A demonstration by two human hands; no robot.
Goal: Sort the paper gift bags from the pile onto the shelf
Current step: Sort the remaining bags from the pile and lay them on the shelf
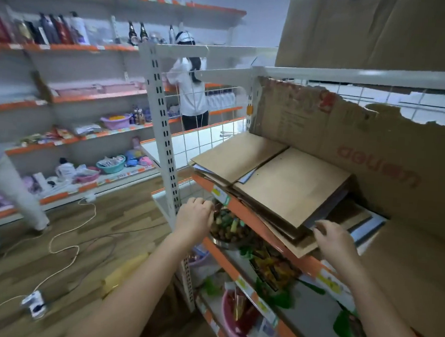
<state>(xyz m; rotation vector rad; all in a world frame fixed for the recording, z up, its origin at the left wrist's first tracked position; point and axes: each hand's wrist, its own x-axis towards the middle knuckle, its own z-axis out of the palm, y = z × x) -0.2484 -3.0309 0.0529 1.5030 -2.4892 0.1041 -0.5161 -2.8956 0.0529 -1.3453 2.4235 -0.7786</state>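
Note:
Two stacks of flat brown paper gift bags lie on the orange-edged shelf (242,211): a far stack (237,156) and a near stack (290,188) that overhangs the shelf's front edge. My right hand (334,240) touches the near corner of the near stack, its fingers curled at the stack's edge. My left hand (195,216) hovers in front of the shelf edge with loosely curled fingers and holds nothing.
A torn cardboard sheet (373,151) stands behind the stacks. Below, a bowl of nuts (228,228) and snack packets fill the lower shelves. A white shelf upright (165,144) stands to the left. Cables and a power strip (34,304) lie on the wooden floor. Two people work nearby.

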